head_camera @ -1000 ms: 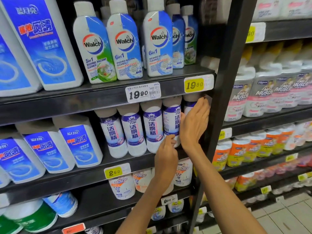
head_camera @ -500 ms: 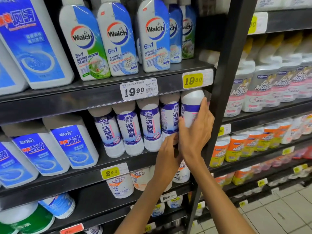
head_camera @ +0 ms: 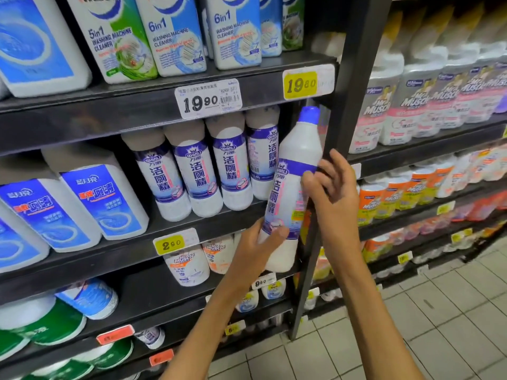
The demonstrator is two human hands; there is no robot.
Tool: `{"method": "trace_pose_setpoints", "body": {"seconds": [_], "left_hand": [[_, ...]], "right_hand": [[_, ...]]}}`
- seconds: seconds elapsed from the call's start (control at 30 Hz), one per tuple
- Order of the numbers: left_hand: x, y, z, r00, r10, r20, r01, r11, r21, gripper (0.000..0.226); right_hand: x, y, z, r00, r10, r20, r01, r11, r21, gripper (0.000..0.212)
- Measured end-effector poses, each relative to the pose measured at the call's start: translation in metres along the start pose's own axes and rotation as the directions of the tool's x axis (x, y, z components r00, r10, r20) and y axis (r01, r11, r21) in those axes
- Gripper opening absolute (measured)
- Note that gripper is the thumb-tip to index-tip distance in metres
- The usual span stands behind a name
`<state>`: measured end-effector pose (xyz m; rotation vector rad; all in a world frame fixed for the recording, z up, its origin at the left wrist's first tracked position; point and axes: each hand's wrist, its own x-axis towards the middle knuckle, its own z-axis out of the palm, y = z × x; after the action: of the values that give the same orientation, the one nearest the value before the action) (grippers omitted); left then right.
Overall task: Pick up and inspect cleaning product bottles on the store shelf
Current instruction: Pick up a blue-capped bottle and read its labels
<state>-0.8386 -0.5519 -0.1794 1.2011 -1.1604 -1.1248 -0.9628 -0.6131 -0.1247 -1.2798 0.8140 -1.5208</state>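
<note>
bottle [head_camera: 290, 187]: I see it off the shelf, cap tilted toward 1 o'clock, label facing me, I judge for reading | left hand [head_camera: 256, 246]: at 7 o'clock, wrapped round its base to carry it | right hand [head_camera: 333, 187]: at 3 o'clock, fingers loosely spread against its side, steadying | shelf row [head_camera: 192, 174]: at 9 o'clock

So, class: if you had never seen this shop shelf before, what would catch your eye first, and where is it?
First, the white bottle with a blue cap, held tilted in front of the dark shelf upright: the left hand grips its lower part, the right hand touches its side. Next, the yellow 19.80 price tag on the shelf edge just above it, and the row of matching bottles standing to its left.
</note>
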Motion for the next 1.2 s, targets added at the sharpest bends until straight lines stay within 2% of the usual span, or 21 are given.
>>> {"method": "trace_pose_setpoints", "body": {"seconds": [0.07, 0.13, 0.2, 0.3, 0.4, 0.43, 0.47, 0.5, 0.57, 0.6, 0.67, 0.73, 0.77, 0.83, 0.87, 0.93, 1.0, 1.07, 1.13, 1.2], "left_hand": [[-0.016, 0.002, -0.005, 0.997, -0.051, 0.066, 0.054, 0.997, -0.049, 0.058], [-0.032, 0.004, -0.004, 0.985, -0.125, 0.122, 0.136, 0.987, -0.089, 0.073], [-0.044, 0.005, -0.003, 0.97, -0.182, 0.161, 0.203, 0.971, -0.124, 0.084], [-0.055, 0.013, 0.002, 0.979, -0.186, 0.084, 0.195, 0.974, -0.115, 0.072], [-0.059, 0.02, 0.012, 0.972, -0.234, -0.017, 0.233, 0.972, -0.033, 0.077], [-0.06, 0.019, 0.013, 0.968, -0.249, -0.033, 0.246, 0.966, -0.078, 0.073], [-0.062, 0.016, 0.011, 0.964, -0.265, -0.004, 0.259, 0.946, -0.193, 0.067], [-0.063, 0.015, 0.008, 0.951, -0.293, 0.094, 0.307, 0.888, -0.342, 0.062], [-0.067, 0.016, 0.004, 0.895, -0.261, 0.361, 0.437, 0.671, -0.599, 0.063], [-0.067, 0.014, 0.004, 0.864, -0.226, 0.45, 0.491, 0.578, -0.652, 0.065], [-0.067, 0.01, 0.005, 0.847, -0.203, 0.491, 0.515, 0.537, -0.667, 0.069], [-0.068, 0.006, 0.008, 0.833, -0.206, 0.514, 0.53, 0.568, -0.63, 0.071], [-0.07, 0.004, 0.007, 0.852, -0.245, 0.463, 0.504, 0.626, -0.596, 0.071], [-0.07, 0.003, 0.002, 0.931, -0.297, 0.21, 0.362, 0.817, -0.449, 0.071], [-0.069, 0.006, 0.001, 0.958, -0.267, 0.109, 0.288, 0.896, -0.337, 0.069], [-0.067, 0.014, 0.006, 0.979, -0.205, 0.004, 0.203, 0.971, -0.128, 0.065], [-0.069, 0.016, 0.009, 0.98, -0.195, -0.046, 0.192, 0.98, -0.053, 0.064], [-0.071, 0.016, 0.008, 0.969, -0.243, 0.038, 0.246, 0.952, -0.18, 0.063], [-0.074, 0.021, 0.005, 0.933, -0.277, 0.231, 0.353, 0.832, -0.428, 0.065], [-0.077, 0.023, 0.007, 0.882, -0.289, 0.372, 0.461, 0.691, -0.557, 0.071]], "right_hand": [[0.005, -0.007, -0.001, 0.985, 0.149, 0.089, -0.161, 0.976, 0.144, 0.066], [0.007, -0.012, 0.004, 0.923, 0.291, 0.251, -0.361, 0.881, 0.305, 0.071], [0.004, -0.014, 0.009, 0.881, 0.335, 0.334, -0.448, 0.816, 0.364, 0.07], [-0.003, -0.013, 0.011, 0.921, 0.293, 0.256, -0.352, 0.908, 0.227, 0.061], [-0.006, -0.013, 0.013, 0.92, 0.292, 0.263, -0.319, 0.946, 0.065, 0.05], [-0.006, -0.013, 0.014, 0.906, 0.32, 0.275, -0.344, 0.938, 0.042, 0.052], [-0.005, -0.013, 0.014, 0.889, 0.355, 0.289, -0.387, 0.92, 0.059, 0.058], [-0.003, -0.013, 0.013, 0.868, 0.386, 0.311, -0.437, 0.893, 0.112, 0.062], [-0.001, -0.014, 0.01, 0.81, 0.429, 0.399, -0.549, 0.793, 0.262, 0.063], [-0.002, -0.014, 0.008, 0.772, 0.447, 0.453, -0.611, 0.717, 0.335, 0.061], [-0.006, -0.013, 0.009, 0.714, 0.467, 0.521, -0.69, 0.592, 0.416, 0.062], [-0.006, -0.013, 0.011, 0.719, 0.459, 0.522, -0.687, 0.582, 0.435, 0.064], [-0.005, -0.015, 0.011, 0.743, 0.45, 0.496, -0.66, 0.618, 0.428, 0.061], [-0.003, -0.02, 0.011, 0.828, 0.385, 0.409, -0.528, 0.781, 0.334, 0.045], [-0.002, -0.022, 0.011, 0.868, 0.338, 0.363, -0.445, 0.855, 0.266, 0.035], [-0.001, -0.024, 0.012, 0.902, 0.295, 0.316, -0.364, 0.913, 0.185, 0.028], [-0.002, -0.026, 0.012, 0.882, 0.31, 0.356, -0.391, 0.902, 0.184, 0.034], [-0.001, -0.026, 0.01, 0.859, 0.338, 0.385, -0.44, 0.872, 0.215, 0.039], [0.0, -0.024, 0.007, 0.834, 0.388, 0.393, -0.517, 0.798, 0.308, 0.038], [0.0, -0.022, 0.005, 0.767, 0.448, 0.459, -0.632, 0.648, 0.425, 0.044]]}}
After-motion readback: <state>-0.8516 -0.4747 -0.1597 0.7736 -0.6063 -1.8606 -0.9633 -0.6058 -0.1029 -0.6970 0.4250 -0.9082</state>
